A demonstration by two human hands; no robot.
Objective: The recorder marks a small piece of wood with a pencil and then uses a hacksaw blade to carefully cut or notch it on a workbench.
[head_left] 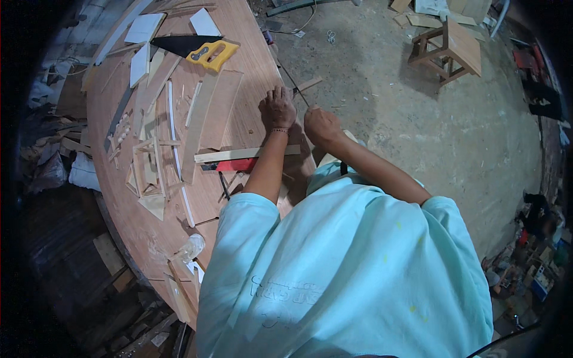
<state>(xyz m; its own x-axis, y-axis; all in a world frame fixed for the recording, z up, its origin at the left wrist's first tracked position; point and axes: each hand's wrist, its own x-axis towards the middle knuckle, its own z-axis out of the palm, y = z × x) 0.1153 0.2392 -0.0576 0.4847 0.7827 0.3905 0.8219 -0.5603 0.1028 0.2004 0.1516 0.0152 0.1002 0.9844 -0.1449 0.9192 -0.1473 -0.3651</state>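
My left hand (pixel 278 109) presses down at the right edge of the wooden table, fingers pointing forward, over a narrow wooden strip (pixel 311 83) whose end juts past the edge. Just right of it, my right hand (pixel 323 126) is closed around the near end of a long, thin dark blade (pixel 289 76), seen nearly edge-on; its handle is hidden in the fist. This blade crosses the strip close to the table edge. Beside my left forearm lie a pale wooden bar (pixel 230 156) and a red tool (pixel 236 165), partly covered by the arm.
A yellow-handled handsaw (pixel 209 55) lies on the table (pixel 258 42) among curved boards (pixel 205 119), white-faced pieces (pixel 145 27) and a small wooden frame (pixel 156 164). A clear plastic cup (pixel 192 246) is near me. On the floor stands a wooden stool (pixel 447 51).
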